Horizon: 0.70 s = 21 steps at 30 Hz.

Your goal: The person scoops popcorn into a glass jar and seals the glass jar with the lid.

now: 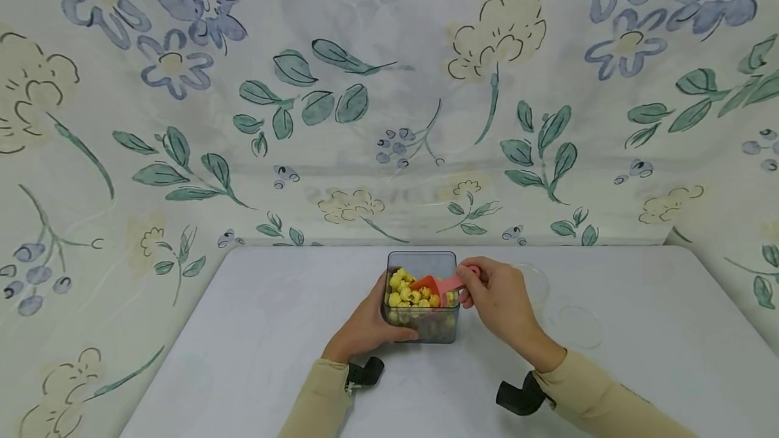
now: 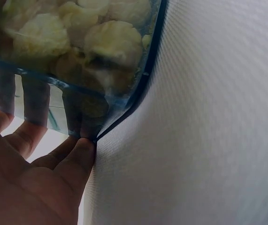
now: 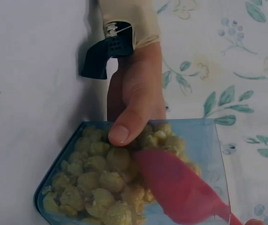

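Observation:
A clear, grey-tinted square container (image 1: 422,331) of yellow popcorn (image 1: 402,297) stands on the white table. My left hand (image 1: 366,323) grips it from the left, thumb across the near wall and fingers behind the far side in the left wrist view. With my right hand (image 1: 504,297) I hold the handle of a pinkish-red scoop (image 1: 450,283) at the container's right rim. The scoop's bowl (image 3: 180,187) is inside, down among the popcorn, seen through the clear wall in the right wrist view. Only the right fingertips show at that view's lower edge.
Two thin, clear round pieces, one farther back (image 1: 534,284) and one nearer (image 1: 578,327), lie on the table (image 1: 243,350) to the right, beyond my right wrist. A flower-printed cloth (image 1: 426,127) hangs behind the table's back edge and at both sides.

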Each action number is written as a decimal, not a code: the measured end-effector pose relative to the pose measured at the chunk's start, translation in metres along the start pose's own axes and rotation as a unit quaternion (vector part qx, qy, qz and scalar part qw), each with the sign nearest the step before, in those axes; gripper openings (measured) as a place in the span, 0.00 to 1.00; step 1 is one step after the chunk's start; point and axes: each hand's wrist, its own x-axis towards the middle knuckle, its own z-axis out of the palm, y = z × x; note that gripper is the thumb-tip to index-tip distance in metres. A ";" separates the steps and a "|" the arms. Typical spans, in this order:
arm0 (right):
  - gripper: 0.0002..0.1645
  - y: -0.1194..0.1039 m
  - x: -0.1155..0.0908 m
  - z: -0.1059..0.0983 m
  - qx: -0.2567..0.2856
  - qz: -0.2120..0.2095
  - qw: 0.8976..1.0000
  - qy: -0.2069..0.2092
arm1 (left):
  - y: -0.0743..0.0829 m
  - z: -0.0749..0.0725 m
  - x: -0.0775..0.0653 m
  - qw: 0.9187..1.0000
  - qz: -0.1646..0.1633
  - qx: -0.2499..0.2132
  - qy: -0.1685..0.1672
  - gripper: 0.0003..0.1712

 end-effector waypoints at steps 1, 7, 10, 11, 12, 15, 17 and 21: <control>0.07 0.000 0.000 0.000 -0.003 -0.001 1.000 0.001 | 0.002 0.000 0.000 1.000 -0.002 0.003 0.001 0.67; 0.08 0.001 0.001 -0.001 -0.005 0.016 1.000 -0.004 | -0.002 0.001 0.000 1.000 -0.007 0.003 0.012 0.67; 0.09 0.002 0.001 -0.001 0.003 0.027 1.000 -0.007 | -0.014 0.002 0.004 1.000 -0.002 -0.004 0.013 0.68; 0.10 0.003 0.001 -0.001 0.006 0.031 0.999 -0.006 | -0.014 0.002 0.004 1.000 -0.001 -0.006 0.011 0.69; 0.10 0.003 0.001 -0.001 0.008 0.036 0.999 -0.004 | -0.015 0.003 0.004 1.000 0.000 -0.008 0.009 0.69; 0.10 0.004 0.001 0.000 0.018 0.042 0.999 0.006 | -0.004 0.001 0.000 1.000 0.000 -0.011 0.000 0.68; 0.10 0.004 0.001 0.001 0.023 0.038 0.999 0.014 | 0.001 0.000 -0.002 1.000 -0.001 -0.010 -0.003 0.68; 0.09 0.003 -0.001 0.005 0.021 0.016 0.999 0.017 | 0.002 -0.001 -0.002 1.000 0.005 -0.007 -0.002 0.67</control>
